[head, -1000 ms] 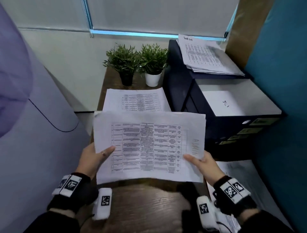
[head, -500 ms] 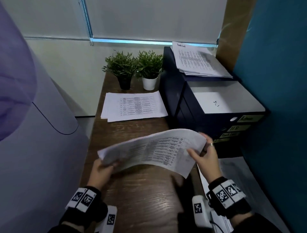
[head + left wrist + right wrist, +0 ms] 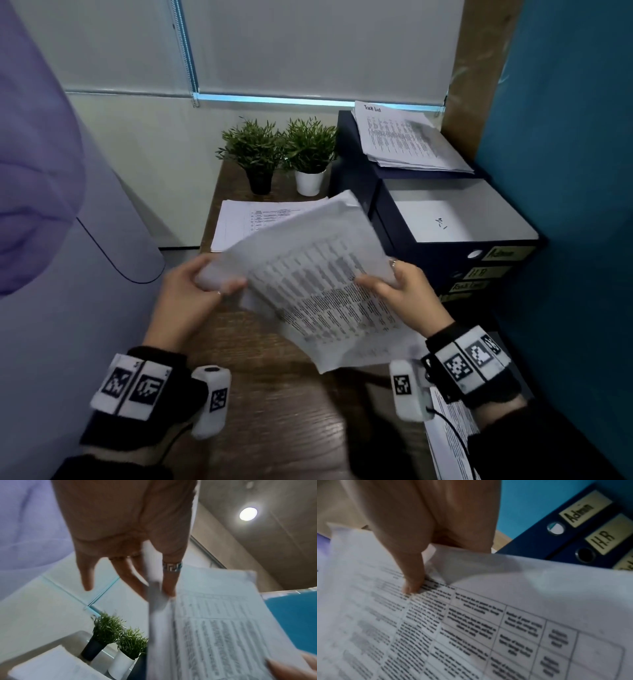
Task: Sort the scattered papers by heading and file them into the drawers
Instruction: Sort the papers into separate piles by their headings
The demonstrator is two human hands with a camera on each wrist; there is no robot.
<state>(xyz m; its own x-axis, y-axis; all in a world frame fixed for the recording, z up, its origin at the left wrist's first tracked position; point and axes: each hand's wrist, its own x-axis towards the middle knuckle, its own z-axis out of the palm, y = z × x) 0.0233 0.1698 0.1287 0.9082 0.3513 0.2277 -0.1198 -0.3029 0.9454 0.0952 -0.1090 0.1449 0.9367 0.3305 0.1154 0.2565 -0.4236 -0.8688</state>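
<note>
A stack of printed table sheets [image 3: 318,277] hangs tilted above the wooden desk [image 3: 274,404], held between both hands. My left hand [image 3: 205,284] pinches its left corner, thumb on top; in the left wrist view the fingers [image 3: 169,582] clamp the paper's edge [image 3: 154,601]. My right hand [image 3: 394,284] grips the right edge, and its thumb [image 3: 412,580] presses on the printed table [image 3: 471,622]. The dark blue drawer unit [image 3: 455,260] stands at right with its top drawer [image 3: 431,222] open. Labels read Admin [image 3: 580,512] and H.R [image 3: 602,539].
Another paper pile [image 3: 246,222] lies on the desk behind the held sheets. Two potted plants [image 3: 284,150] stand at the back. A pile headed Task List [image 3: 404,140] rests on top of the drawer unit. More papers [image 3: 448,435] lie low at right. A teal partition [image 3: 565,171] closes the right side.
The sheets went from flat and facing me to lowered, then swung up and rotated toward the open drawer. Both hands kept hold throughout and shifted to the right.
</note>
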